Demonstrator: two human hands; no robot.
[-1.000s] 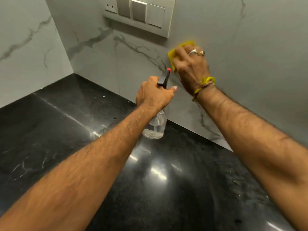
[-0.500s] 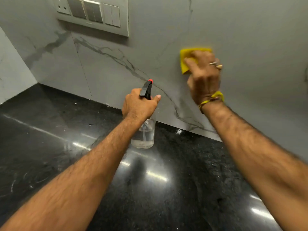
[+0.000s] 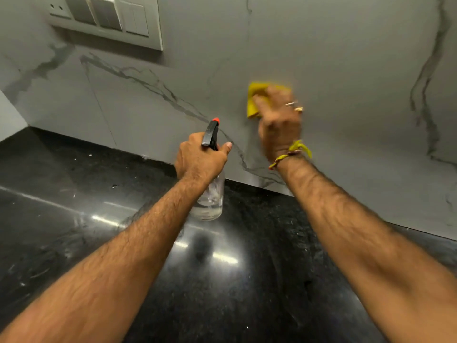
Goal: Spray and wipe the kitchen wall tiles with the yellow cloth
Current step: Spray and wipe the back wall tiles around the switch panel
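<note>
**Cloth on the tiles, sprayer held ready**

The right hand (image 3: pixel 278 120) presses the yellow cloth (image 3: pixel 254 100) flat against the wall tiles (image 3: pixel 346 70), fingers apparently spread, though blurred. The left hand (image 3: pixel 200 159) grips the spray bottle (image 3: pixel 210 196) above the countertop (image 3: pixel 74 219) near its back edge, nozzle toward the wall, likely for the next spray.

Glossy black stone countertop (image 3: pixel 247 293)

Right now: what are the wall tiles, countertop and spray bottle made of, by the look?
Wall tiles: grey marble-look ceramic or stone, matte, dark veining. Countertop: black polished stone, likely granite, speckled with sharp light reflections. Spray bottle: clear body, probably plastic; black trigger head, orange nozzle.
</note>
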